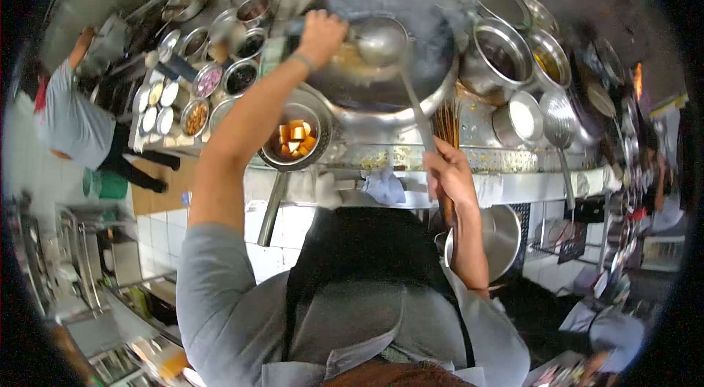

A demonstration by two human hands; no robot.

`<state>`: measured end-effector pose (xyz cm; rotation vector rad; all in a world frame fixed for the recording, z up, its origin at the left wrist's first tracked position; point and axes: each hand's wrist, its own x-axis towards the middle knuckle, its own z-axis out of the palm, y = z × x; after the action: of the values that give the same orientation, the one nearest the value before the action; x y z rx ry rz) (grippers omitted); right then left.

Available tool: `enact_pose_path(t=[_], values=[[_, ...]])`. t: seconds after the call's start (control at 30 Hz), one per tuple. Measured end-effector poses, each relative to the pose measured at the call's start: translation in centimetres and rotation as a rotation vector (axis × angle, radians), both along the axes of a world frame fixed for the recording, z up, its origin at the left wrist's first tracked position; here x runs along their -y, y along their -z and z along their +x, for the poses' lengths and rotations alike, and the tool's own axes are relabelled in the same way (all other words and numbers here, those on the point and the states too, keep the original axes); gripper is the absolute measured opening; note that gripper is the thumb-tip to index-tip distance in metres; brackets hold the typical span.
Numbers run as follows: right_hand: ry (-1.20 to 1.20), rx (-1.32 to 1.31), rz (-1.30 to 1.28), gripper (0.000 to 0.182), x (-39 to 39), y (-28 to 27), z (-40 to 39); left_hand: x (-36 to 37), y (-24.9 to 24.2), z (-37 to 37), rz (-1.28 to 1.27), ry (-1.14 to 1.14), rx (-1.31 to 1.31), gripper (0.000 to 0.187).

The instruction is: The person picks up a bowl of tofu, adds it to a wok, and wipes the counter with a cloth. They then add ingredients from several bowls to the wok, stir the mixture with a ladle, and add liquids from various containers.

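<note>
My right hand point(452, 176) is closed around the handle of a steel ladle point(381, 42), whose bowl hangs over the large dark wok point(433, 57). My left hand point(323, 39) is closed at the wok's left edge; its grip is partly hidden. Steam blurs the wok's contents, with something yellowish-brown near the ladle. A bamboo wok brush point(446, 123) stands beside my right hand. Below my left forearm, a long-handled strainer point(273, 204) rests on a bowl, with orange and white cubes point(296, 139) inside.
Seasoning bowls, including chopped purple onion point(208, 80) and nuts point(195, 118), stand left. Steel pots point(499, 53), a container of white contents point(522, 116) and a skimmer point(558, 119) are right. A cloth point(384, 186) lies on the front edge. A person point(81, 123) stands far left.
</note>
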<state>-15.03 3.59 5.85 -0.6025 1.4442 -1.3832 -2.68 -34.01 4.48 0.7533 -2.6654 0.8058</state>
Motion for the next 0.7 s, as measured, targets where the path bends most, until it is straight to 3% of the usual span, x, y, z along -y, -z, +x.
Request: enact_pose_path(t=[0.07,0.2,0.3,0.33,0.37,0.43,0.5,0.57,0.63,0.7], values=[[-0.013,0.037,0.006,0.027,-0.4,0.0,-0.3,0.6,0.8,-0.8,0.041,-0.065,0.048,0.023],[0.053,0.183,0.028,0.035,-0.5,0.0,-0.5,-0.2,1.0,-0.1,0.18,-0.102,0.115,0.022],[0.052,0.163,0.026,0.035,0.5,0.5,-1.1,-0.3,1.5,1.6,0.194,-0.08,0.016,0.026],[0.032,0.105,0.021,0.02,0.9,0.5,-1.3,-0.3,1.4,2.5,0.245,-0.053,-0.075,0.033],[0.065,-0.077,0.076,0.019,1.4,1.4,-1.8,-0.6,0.6,3.5,0.288,-0.033,-0.168,0.041],[-0.015,-0.359,0.081,0.047,3.4,2.5,-2.3,-0.7,0.2,6.2,0.319,-0.046,-0.432,0.053],[0.07,-0.747,0.115,0.051,6.0,5.0,-2.2,-1.1,-0.8,10.0,0.395,-0.108,-0.67,0.053],[0.044,-0.729,0.125,0.057,7.1,5.5,-1.4,-0.1,-1.7,15.3,0.278,-0.13,-0.811,0.05],[0.026,-0.608,0.062,0.058,6.7,4.0,-0.1,2.5,-0.4,20.8,0.365,-0.13,-0.92,0.048],[-0.053,-0.589,0.128,0.053,5.6,4.5,-2.0,4.8,1.1,25.9,0.485,-0.392,-0.946,0.049]])
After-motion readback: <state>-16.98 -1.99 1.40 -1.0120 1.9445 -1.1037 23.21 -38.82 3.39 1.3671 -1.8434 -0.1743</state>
